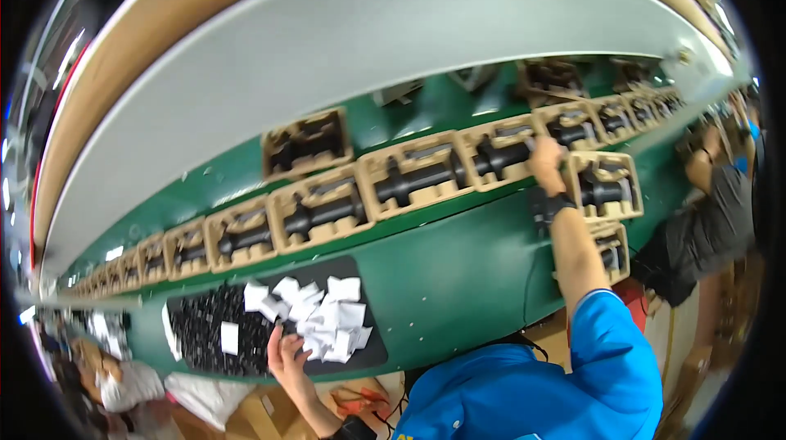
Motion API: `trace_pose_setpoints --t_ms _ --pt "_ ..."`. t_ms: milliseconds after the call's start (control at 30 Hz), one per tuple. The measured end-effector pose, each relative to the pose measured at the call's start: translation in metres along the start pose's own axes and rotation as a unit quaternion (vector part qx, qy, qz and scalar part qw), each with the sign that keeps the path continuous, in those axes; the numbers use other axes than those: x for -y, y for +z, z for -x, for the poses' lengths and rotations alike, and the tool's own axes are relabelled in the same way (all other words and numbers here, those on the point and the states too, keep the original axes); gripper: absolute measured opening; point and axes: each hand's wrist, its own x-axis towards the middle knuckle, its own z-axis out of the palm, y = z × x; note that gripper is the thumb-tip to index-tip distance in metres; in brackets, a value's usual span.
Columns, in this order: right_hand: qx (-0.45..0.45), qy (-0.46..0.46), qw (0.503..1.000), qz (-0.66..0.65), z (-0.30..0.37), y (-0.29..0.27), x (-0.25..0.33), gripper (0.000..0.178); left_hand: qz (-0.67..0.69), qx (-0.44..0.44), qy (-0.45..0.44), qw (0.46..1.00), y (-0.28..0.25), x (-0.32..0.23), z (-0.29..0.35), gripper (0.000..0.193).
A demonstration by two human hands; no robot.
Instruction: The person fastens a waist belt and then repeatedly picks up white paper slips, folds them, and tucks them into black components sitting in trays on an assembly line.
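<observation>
Blue-sleeved right arm (577, 252) stretches forward to trays (501, 183).

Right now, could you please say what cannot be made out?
Head view throughout:
Whether the bare right hand grips a brown rectangular tray: fingers hide it.
Whether the bare left hand holds anything: curled fingers hide it.
Count of white paper slips: they overlap.
Shapes of small black pieces: too small.

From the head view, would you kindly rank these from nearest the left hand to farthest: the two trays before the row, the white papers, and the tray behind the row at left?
1. White papers: just right of the left hand.
2. Tray behind the row: across the table, ahead.
3. Two trays before the row: far to the right.
</observation>
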Motion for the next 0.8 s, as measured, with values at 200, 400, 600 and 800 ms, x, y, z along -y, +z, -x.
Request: trace_pose_setpoints --t_ms 200,400,600,800 --pt "-0.134 -0.033 0.986 0.096 -0.013 0.051 -0.042 0.018 -0.003 -0.011 -0.025 1.000 -0.031 0.017 -0.008 0.036" --pt "-0.299 -0.152 0.942 0.024 0.026 -0.016 0.019 0.017 -0.330 -0.019 0.124 0.936 -0.076 0.011 -0.013 0.025" --pt "-0.027 -0.514 0.799 -0.311 0.257 -0.106 0.173 0.022 -0.511 0.108 0.248 0.816 -0.059 -0.002 -0.090 0.033" --pt "0.056 -0.509 0.827 -0.231 0.374 -0.053 0.293 0.017 -0.518 0.290 0.347 0.726 -0.012 0.051 -0.174 0.041"
